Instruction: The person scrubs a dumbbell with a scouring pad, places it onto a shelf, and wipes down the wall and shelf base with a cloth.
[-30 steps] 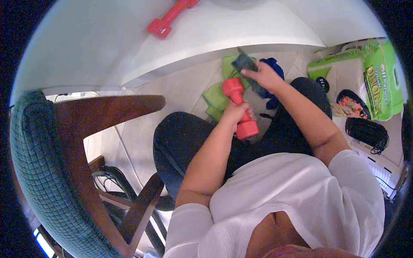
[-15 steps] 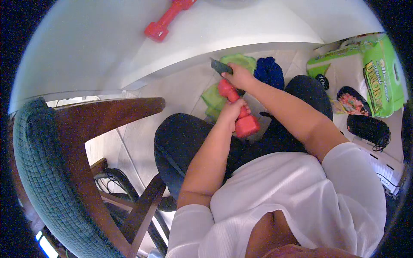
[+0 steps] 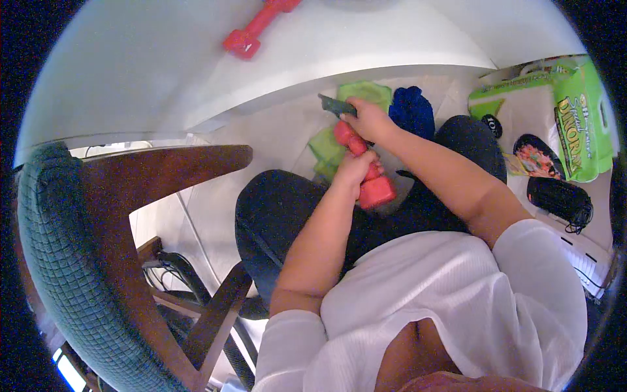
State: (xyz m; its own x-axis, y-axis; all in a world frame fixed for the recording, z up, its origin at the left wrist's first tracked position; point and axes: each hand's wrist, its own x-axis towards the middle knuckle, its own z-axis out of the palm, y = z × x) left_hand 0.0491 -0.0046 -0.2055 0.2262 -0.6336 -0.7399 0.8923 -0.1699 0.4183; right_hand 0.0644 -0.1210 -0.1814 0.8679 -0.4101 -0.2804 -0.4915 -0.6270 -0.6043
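Left hand (image 3: 356, 170) closed round the handle of a red dumbbell (image 3: 378, 193), held between the knees. Right hand (image 3: 371, 122) pinches a dark cloth (image 3: 336, 105) at the dumbbell's far end; can't tell if cloth touches it. Green cloths (image 3: 366, 93) and blue cloth (image 3: 412, 112) lie on the floor (image 3: 277, 124) beyond the hands.

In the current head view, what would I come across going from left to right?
Teal checked chair back → red dumbbell at the top edge → red dumbbell gripped by the left hand → dark blue cloth → green pack.
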